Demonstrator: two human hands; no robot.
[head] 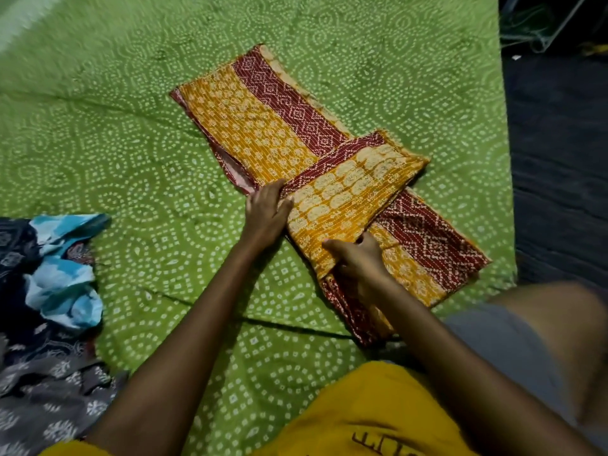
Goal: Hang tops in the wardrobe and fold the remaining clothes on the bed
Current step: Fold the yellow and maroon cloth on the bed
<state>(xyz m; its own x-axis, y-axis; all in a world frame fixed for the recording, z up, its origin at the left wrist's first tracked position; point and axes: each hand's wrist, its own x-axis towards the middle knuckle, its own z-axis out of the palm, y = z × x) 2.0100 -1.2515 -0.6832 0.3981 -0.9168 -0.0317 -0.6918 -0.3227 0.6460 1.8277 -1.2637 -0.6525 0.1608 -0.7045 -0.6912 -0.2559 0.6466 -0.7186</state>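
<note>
Yellow-maroon cloth (329,192), seemingly half-folded, on bed (131,126)

Two bare arms in view, no sleeves reaching the forearms, nothing on wrists or fingers as far as visible. Left hand (266,214) and right hand (357,258) both bare, no gloves. Yellow top (365,419) at bottom centre, short-sleeved by the look of it; a second bit of the same yellow shows at bottom left edge. Dark printed lettering on the front, cut off by the frame, unreadable. Grey shorts (506,343) at right, plain fabric, hem ends on the thigh. Bare knee (566,327) beyond the hem, blurred.
</note>
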